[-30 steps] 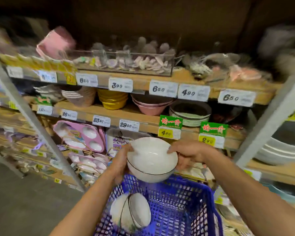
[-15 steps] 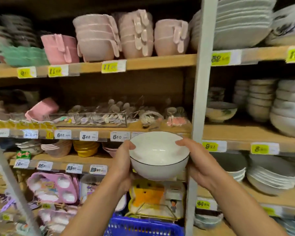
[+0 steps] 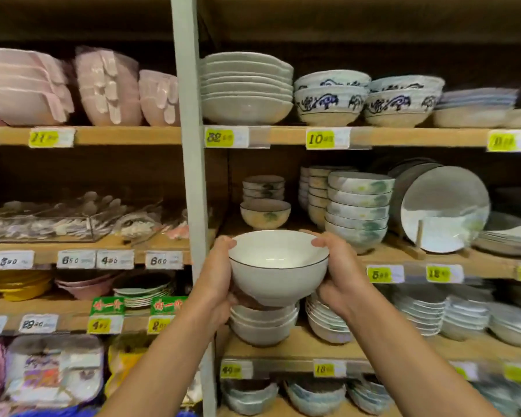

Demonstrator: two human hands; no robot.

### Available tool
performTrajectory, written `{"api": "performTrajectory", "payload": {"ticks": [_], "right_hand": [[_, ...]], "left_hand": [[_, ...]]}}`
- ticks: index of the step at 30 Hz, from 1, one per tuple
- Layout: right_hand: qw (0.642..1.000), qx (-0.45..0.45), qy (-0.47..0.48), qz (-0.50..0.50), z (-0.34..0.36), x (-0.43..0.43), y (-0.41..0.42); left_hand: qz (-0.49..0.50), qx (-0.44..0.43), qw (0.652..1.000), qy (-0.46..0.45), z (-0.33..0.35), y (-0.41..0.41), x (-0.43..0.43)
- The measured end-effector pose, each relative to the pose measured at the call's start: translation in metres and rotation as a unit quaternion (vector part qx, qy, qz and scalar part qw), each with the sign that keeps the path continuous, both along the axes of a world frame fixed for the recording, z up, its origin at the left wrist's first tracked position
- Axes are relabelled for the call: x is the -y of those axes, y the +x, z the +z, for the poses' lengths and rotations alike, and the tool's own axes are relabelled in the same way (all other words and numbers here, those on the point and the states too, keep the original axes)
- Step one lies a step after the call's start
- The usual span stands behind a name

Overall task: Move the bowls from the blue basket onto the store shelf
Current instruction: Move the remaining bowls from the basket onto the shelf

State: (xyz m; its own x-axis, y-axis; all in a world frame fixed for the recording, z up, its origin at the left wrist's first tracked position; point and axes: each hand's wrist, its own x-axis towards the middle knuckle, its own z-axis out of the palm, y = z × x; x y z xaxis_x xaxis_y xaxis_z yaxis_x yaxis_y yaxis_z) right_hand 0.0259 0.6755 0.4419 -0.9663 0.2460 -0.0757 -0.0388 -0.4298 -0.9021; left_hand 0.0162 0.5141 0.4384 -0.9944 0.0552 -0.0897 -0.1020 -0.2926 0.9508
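Note:
I hold a white bowl with a thin dark rim (image 3: 278, 267) upright between both hands, in front of the wooden store shelf (image 3: 301, 347). My left hand (image 3: 215, 284) grips its left side and my right hand (image 3: 340, 275) grips its right side. Just below the bowl, a short stack of matching white bowls (image 3: 263, 325) stands on that shelf. Only a thin blue strip of the basket (image 3: 175, 413) shows at the bottom edge, and its contents are hidden.
A pale metal upright post (image 3: 193, 206) runs just left of the bowl. Stacks of bowls (image 3: 357, 209) and plates (image 3: 325, 319) crowd the shelves to the right. Pink dishes (image 3: 109, 88) and packaged goods (image 3: 54, 368) fill the left bay.
The bowl rose out of the basket and moved right, past the post, to the right bay. The view swung up and right, so the basket dropped almost out of sight.

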Motion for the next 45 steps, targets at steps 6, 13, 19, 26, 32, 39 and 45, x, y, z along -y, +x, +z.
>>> {"api": "performTrajectory", "payload": {"ticks": [6, 13, 19, 26, 32, 39, 45], "right_hand": [[1.000, -0.023, 0.009, -0.012, 0.013, -0.030, -0.018], [0.998, -0.021, 0.006, -0.052, 0.011, -0.036, -0.072], [0.997, -0.007, -0.010, -0.079, 0.002, -0.036, -0.128], [0.996, -0.002, -0.033, -0.085, -0.022, -0.037, -0.166], [0.998, -0.001, -0.034, -0.046, -0.032, -0.045, -0.180], [1.000, 0.006, -0.002, -0.008, -0.028, -0.057, -0.189], [0.989, -0.065, 0.110, -0.075, -0.055, -0.038, -0.162]], "left_hand": [[0.028, -0.018, 0.999, -0.038, 0.010, -0.025, -0.039], [0.020, -0.010, 0.999, -0.043, 0.011, -0.087, -0.045], [0.013, -0.010, 1.000, -0.006, 0.005, -0.146, -0.049], [0.002, 0.013, 0.999, 0.033, -0.014, -0.184, -0.052], [0.009, -0.015, 1.000, 0.019, -0.032, -0.187, -0.052], [-0.012, -0.039, 0.997, -0.064, -0.033, -0.183, -0.045], [-0.020, 0.011, 1.000, 0.018, -0.025, -0.196, -0.040]]}}
